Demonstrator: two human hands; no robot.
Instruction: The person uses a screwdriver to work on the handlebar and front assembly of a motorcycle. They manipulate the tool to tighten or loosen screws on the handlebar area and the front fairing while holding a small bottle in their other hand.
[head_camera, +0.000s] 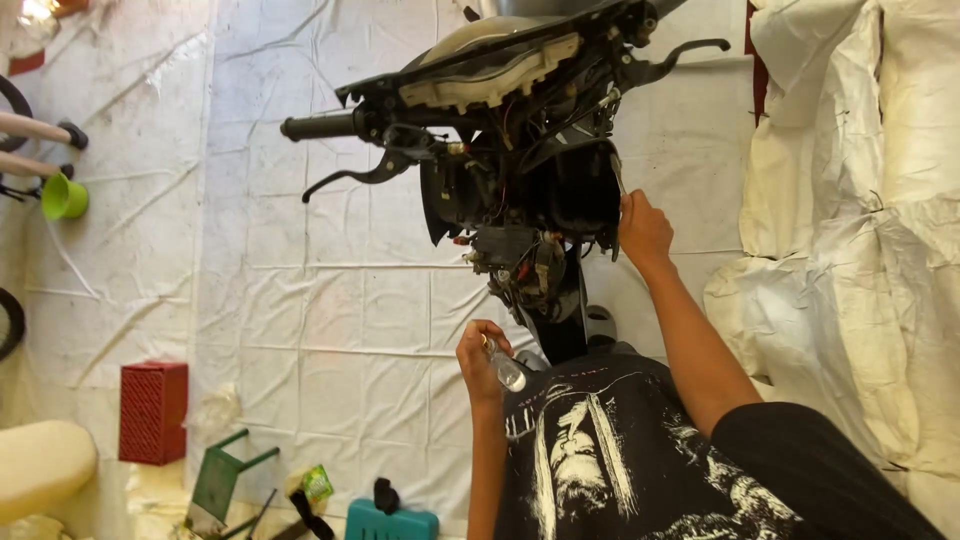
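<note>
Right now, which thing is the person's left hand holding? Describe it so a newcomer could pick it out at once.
Start from the stripped scooter front with its handlebar, standing on white sheeting. Just below it, beside the person's black printed shirt, the left hand is raised. It holds a small clear, glassy object, possibly a bulb, the only transparent piece among dark parts; the right hand holds a thin metal tool instead.

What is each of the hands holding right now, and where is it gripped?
The left hand grips a small clear bulb by its upper end. The right hand closes around the lower end of a thin tool at the scooter's stripped front.
</note>
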